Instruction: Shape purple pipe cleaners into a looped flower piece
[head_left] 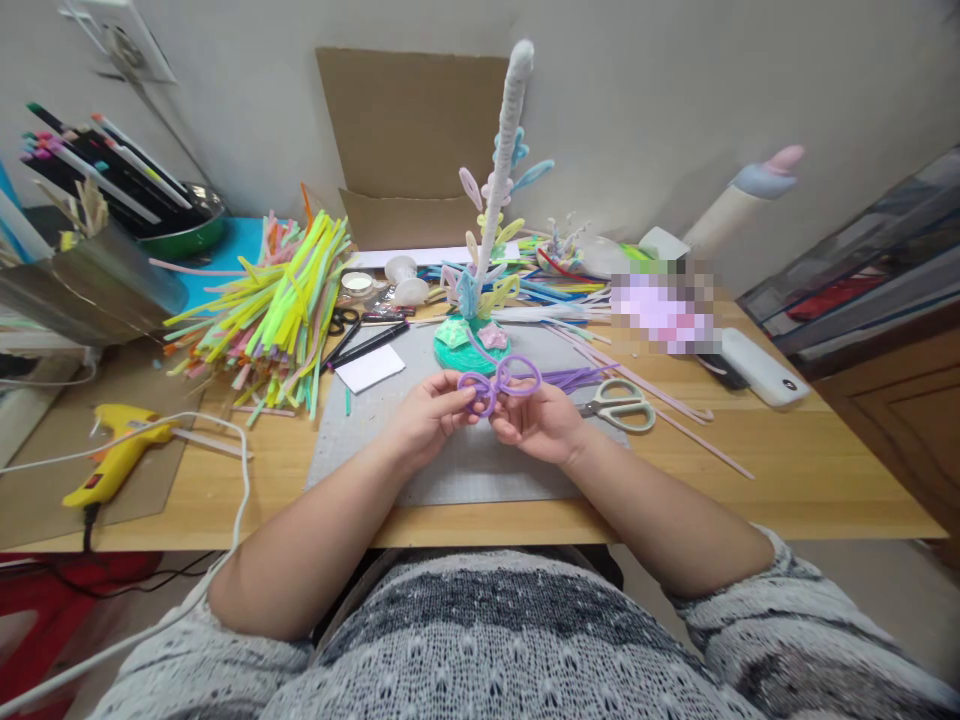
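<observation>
At the centre of the view, above a flat grey cutting mat [465, 478], a looped purple shape of fuzzy, wire-like stem [493, 388] is being held between 2 bare hands. Its left side is being pinched between thumb and forefinger of the left hand [433, 412]; its right side is being supported by the curled fingers of the right hand [547, 422]. Judging by its look, something light, soft-surfaced and easily bent is being handled, unlikely to be slipping; the crossing is seeming the safest hold, the loops being easily squashed. At 11 o'clock, a round turquoise base [454, 360] is being partly covered. The right thumb's exact grip is being obscured. Whether the straight purple fuzzy strips [581, 377] at 3 o'clock are being joined on cannot be told.
</observation>
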